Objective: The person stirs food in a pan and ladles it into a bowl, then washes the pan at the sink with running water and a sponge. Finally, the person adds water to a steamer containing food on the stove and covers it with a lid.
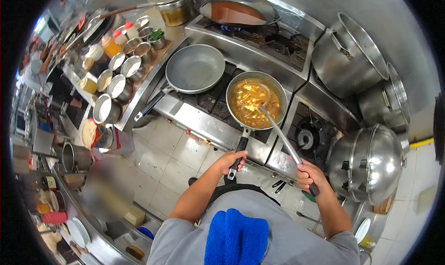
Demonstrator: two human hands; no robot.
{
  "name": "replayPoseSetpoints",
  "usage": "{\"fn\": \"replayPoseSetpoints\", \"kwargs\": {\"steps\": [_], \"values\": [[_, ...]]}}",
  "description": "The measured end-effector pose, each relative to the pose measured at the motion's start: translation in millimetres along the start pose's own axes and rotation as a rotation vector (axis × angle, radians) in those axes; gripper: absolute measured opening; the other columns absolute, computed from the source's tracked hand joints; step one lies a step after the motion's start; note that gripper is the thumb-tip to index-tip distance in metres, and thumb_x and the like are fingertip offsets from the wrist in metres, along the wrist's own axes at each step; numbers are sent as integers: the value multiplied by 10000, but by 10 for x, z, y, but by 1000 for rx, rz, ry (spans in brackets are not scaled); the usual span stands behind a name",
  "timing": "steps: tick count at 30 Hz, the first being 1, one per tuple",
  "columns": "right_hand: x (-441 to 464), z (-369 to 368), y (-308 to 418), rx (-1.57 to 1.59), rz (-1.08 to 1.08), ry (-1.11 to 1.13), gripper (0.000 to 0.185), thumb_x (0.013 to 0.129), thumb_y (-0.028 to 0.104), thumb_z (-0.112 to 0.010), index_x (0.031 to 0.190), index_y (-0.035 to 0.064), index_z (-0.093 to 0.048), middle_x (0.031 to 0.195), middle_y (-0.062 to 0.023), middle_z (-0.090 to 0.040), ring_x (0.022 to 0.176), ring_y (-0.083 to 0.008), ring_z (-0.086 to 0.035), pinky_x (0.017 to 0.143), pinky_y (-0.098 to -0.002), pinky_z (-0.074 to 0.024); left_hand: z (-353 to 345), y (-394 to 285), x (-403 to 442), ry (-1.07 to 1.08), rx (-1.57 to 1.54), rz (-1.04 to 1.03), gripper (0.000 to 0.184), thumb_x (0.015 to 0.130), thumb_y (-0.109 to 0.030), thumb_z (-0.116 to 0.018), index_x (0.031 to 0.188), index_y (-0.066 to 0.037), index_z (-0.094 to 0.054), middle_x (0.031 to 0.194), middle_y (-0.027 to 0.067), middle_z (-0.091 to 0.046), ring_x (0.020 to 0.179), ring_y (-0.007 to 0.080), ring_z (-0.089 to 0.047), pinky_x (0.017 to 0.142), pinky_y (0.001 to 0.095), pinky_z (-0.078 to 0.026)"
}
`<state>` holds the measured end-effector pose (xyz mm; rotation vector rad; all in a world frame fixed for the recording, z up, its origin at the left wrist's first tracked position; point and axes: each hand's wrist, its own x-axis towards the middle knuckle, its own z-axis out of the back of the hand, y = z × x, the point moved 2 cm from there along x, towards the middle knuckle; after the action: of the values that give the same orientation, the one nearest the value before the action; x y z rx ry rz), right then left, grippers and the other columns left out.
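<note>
The person's left grip is wrapped around the black handle of a pan, and the right grip is closed around a ladle; a steady, level hold on the left and slow, low strokes on the right should stop the orange-brown soup slopping. The pan sits on the front of the stove, its handle's long axis pointing toward the person, slightly leftward. The ladle slants up and left from the right grip, far end in the soup.
</note>
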<state>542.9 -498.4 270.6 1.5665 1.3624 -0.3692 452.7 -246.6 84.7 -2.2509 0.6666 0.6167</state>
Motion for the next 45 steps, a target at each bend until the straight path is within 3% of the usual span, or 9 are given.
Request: {"fn": "replayPoseSetpoints", "kwargs": {"steps": [3, 4, 9, 11, 15, 20, 26, 35, 45], "values": [[-56, -59, 132, -191, 70, -66, 370, 905, 138, -464, 1272, 135, -417, 528, 61, -342, 360, -33, -312, 335, -215, -299, 21, 77, -132, 24, -169, 11, 494, 875, -545, -460, 984, -72, -548, 795, 48, -611, 610, 122, -570, 482, 236, -457], [-58, -55, 152, -181, 75, -107, 382, 898, 130, -471, 1275, 131, -412, 523, 54, -327, 358, -44, -310, 331, -227, -296, 153, 188, -117, 129, -162, -21, 647, 868, -643, -327, 1087, -72, -538, 922, 70, -639, 754, 160, -615, 595, 276, -499], [-32, 19, 240, -375, 174, -234, 414, 901, 117, -447, 1308, 117, -370, 517, 31, -363, 339, -61, -324, 310, -242, -311, 1196, 1067, 258, -13, -381, 96, 673, 876, -636, -311, 1132, -45, -506, 1056, 126, -602, 962, 230, -573, 827, 405, -465], [-54, -110, 260, -350, 169, -281, 417, 900, 113, -429, 1312, 123, -363, 514, 26, -366, 324, -63, -314, 294, -236, -304, 1609, 1209, 424, -283, -483, 99, 710, 884, -623, -308, 1224, -12, -432, 1133, 166, -557, 1006, 249, -553, 847, 417, -456], [-48, -125, 285, -441, 171, -286, 451, 903, 121, -407, 1343, 130, -311, 499, 24, -341, 310, -65, -292, 281, -232, -290, 2229, 1073, 924, -412, -781, -89, 724, 882, -593, -362, 1275, 15, -353, 1141, 229, -520, 1013, 315, -546, 836, 441, -484], [21, -326, 295, -635, 199, -424, 454, 915, 175, -439, 1343, 111, -304, 489, 39, -305, 305, -47, -258, 270, -214, -239, 2486, 696, 1257, -463, -981, -258, 613, 911, -574, -295, 1130, -28, -469, 986, 136, -562, 885, 248, -561, 814, 406, -478], [-8, -363, 266, -670, 198, -483, 484, 901, 140, -434, 1357, 114, -275, 488, 27, -322, 305, -69, -286, 275, -234, -270, 2583, 784, 1296, -438, -959, -279, 336, 902, -405, -507, 884, -71, -541, 774, 45, -559, 710, 178, -579, 656, 318, -511], [-12, -416, 197, -593, 261, -537, 447, 920, 125, -420, 1350, 101, -302, 481, 39, -301, 305, -47, -262, 267, -209, -234, 2663, 716, 1164, -477, -787, -232, 257, 882, -296, -571, 898, -42, -537, 832, 80, -580, 727, 197, -617, 653, 288, -548], [-14, -347, 139, -536, 249, -531, 429, 915, 152, -424, 1330, 125, -319, 488, 33, -319, 309, -55, -277, 268, -223, -273, 2693, 690, 1267, -457, -941, -215, 189, 892, -197, -546, 913, -12, -518, 857, 105, -532, 760, 233, -580, 658, 319, -563]]}}
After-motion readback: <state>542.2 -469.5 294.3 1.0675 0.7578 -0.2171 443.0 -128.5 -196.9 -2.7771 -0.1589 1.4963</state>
